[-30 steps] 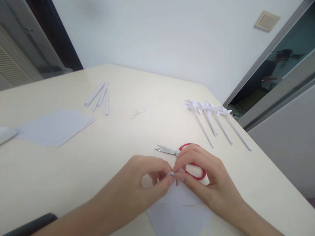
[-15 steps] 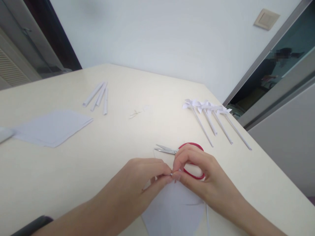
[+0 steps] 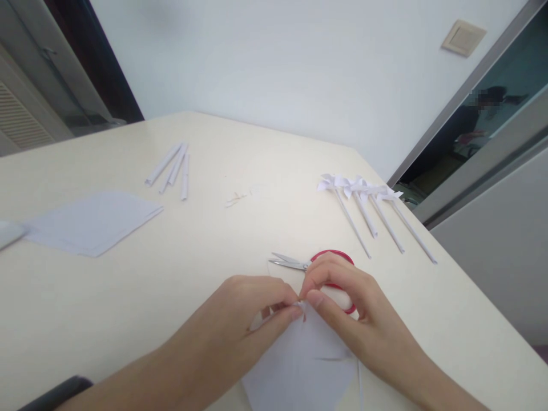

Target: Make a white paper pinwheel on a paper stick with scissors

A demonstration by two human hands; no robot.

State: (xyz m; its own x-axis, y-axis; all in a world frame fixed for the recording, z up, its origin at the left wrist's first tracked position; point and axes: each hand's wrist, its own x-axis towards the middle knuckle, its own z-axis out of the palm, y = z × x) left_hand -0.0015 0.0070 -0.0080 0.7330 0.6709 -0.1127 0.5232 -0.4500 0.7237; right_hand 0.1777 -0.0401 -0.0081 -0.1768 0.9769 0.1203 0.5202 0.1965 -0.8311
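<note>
Both hands pinched on the top corner of a white paper sheet (image 3: 299,359) at 6 o'clock of the table (image 3: 240,240): left hand (image 3: 252,319) and right hand (image 3: 346,311) fingertips narrow, closed on the same point. Likely risk: thin corner tearing or creasing crooked if pulled unevenly; red-handled scissors (image 3: 314,268) just beyond the knuckles, easily knocked. Count: one scissors, four finished paper pinwheels (image 3: 368,208) at 2 o'clock, about four rolled paper sticks (image 3: 171,168) at 11, one stack of paper squares (image 3: 94,222) at 9.

No readable text, label, brand or number shows on anything here.
</note>
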